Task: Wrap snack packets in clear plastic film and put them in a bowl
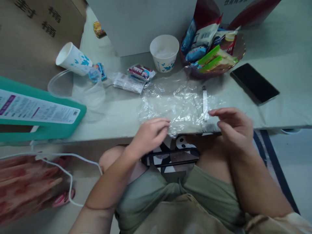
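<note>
A crinkled clear plastic bag (179,104) lies flat on the pale table (122,113), its near edge at the table's front. My left hand (149,135) rests on the bag's near left corner with fingers curled, pinching the plastic. Over the bag's near right corner, my right hand (234,125) hovers with fingers spread and slightly bent, close to a thin white strip (204,102) lying on the bag. A black and white patterned thing (174,154) sits on my lap below the table edge.
A white paper cup (164,52) and a bowl of wrapped snacks (212,48) stand behind the bag. A black phone (254,83) lies at right. At left are a tipped paper cup (73,59), a clear container (78,89), small snack packets (141,72) and a green box (36,112).
</note>
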Demonstrator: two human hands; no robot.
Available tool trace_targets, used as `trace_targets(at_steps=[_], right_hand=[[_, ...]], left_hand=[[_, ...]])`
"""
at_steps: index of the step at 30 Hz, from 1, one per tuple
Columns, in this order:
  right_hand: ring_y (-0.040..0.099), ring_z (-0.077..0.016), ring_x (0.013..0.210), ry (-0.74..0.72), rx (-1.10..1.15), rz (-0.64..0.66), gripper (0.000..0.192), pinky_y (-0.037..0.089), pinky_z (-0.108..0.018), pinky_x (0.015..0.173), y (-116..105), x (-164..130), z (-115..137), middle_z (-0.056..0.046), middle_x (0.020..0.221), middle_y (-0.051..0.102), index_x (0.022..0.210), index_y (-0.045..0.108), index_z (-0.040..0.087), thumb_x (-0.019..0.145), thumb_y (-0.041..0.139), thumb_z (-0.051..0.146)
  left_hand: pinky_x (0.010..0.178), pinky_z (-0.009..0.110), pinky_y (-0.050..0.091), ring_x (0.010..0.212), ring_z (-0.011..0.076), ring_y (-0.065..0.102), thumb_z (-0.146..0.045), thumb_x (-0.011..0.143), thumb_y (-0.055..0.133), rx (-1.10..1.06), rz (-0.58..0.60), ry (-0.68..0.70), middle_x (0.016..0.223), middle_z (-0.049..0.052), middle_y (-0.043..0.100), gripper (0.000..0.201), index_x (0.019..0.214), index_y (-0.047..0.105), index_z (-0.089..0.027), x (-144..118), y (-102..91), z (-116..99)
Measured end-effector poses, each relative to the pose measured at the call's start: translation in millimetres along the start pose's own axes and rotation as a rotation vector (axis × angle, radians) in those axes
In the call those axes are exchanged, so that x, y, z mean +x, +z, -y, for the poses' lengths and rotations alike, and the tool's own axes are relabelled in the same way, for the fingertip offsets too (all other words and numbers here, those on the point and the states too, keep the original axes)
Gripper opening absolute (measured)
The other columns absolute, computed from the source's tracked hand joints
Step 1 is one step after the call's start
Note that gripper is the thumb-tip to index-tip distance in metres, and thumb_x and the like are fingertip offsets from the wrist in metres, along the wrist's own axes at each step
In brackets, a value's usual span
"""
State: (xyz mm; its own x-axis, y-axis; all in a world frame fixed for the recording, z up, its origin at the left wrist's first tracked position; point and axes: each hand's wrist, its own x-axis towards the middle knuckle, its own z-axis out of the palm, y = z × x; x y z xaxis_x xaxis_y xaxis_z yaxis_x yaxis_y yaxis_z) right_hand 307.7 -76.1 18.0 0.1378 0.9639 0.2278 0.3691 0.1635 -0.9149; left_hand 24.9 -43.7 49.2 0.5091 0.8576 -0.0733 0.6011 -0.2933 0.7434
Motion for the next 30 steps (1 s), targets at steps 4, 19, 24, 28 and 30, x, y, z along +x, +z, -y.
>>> trace_targets(at_steps=[4, 19, 24, 28, 30], right_hand=[[0.073, -0.0263, 0.105, 0.023, -0.084, -0.141, 0.04, 0.061, -0.049, 0.093, -2.9, 9.4, -17.3, -0.006, 0.106, 0.076, 0.109, 0.066, 0.029, 0.074, 0.056, 0.015], [0.02, -0.0366, 0.162, -0.215, -0.346, 0.207, 0.107, 0.03, -0.066, 0.125, 42.9, 6.5, -17.4, -0.017, 0.174, 0.015, 0.163, -0.006, 0.031, 0.087, 0.066, 0.049], [0.022, -0.037, 0.161, -0.285, -0.181, 0.141, 0.111, 0.024, -0.066, 0.127, 46.1, 20.5, -32.1, -0.01, 0.175, 0.01, 0.164, -0.011, 0.04, 0.087, 0.067, 0.06], [0.031, -0.0354, 0.158, -0.242, -0.055, 0.308, 0.123, 0.034, -0.061, 0.124, 40.1, 38.2, -26.2, -0.009, 0.171, 0.028, 0.165, -0.001, 0.042, 0.075, 0.077, 0.07], [0.05, -0.0338, 0.146, -0.198, -0.025, 0.387, 0.125, 0.047, -0.054, 0.115, 41.7, 49.4, -16.5, -0.013, 0.162, 0.044, 0.165, 0.008, 0.038, 0.07, 0.083, 0.068]], left_hand=[[0.104, 0.046, 0.057, 0.106, 0.0255, 0.076, -0.032, 0.087, 0.066, -0.456, -0.13, -0.019, 0.108, 0.005, 0.082, 0.019, 0.076, 0.081, -0.029, -5.2, -41.2, 28.0], [0.12, 0.063, 0.037, 0.119, 0.0375, 0.072, -0.073, 0.067, 0.08, -0.731, 0.137, -0.042, 0.107, 0.016, 0.082, 0.054, 0.044, 0.069, -0.026, -16.0, -61.3, 70.5], [0.113, 0.056, 0.048, 0.122, 0.0378, 0.071, -0.064, 0.075, 0.078, -0.62, 0.45, 0.109, 0.116, 0.017, 0.08, 0.044, 0.054, 0.077, -0.026, -11.7, -71.7, 70.0], [0.105, 0.047, 0.055, 0.117, 0.0342, 0.074, -0.05, 0.079, 0.078, -0.569, 0.582, 0.196, 0.128, 0.013, 0.076, 0.03, 0.063, 0.08, -0.025, -7.2, -73.4, 71.4], [0.099, 0.044, 0.057, 0.11, 0.0322, 0.076, -0.047, 0.079, 0.078, -0.563, 0.572, 0.195, 0.126, 0.012, 0.078, 0.029, 0.061, 0.079, -0.025, -6.3, -72.4, 73.4]])
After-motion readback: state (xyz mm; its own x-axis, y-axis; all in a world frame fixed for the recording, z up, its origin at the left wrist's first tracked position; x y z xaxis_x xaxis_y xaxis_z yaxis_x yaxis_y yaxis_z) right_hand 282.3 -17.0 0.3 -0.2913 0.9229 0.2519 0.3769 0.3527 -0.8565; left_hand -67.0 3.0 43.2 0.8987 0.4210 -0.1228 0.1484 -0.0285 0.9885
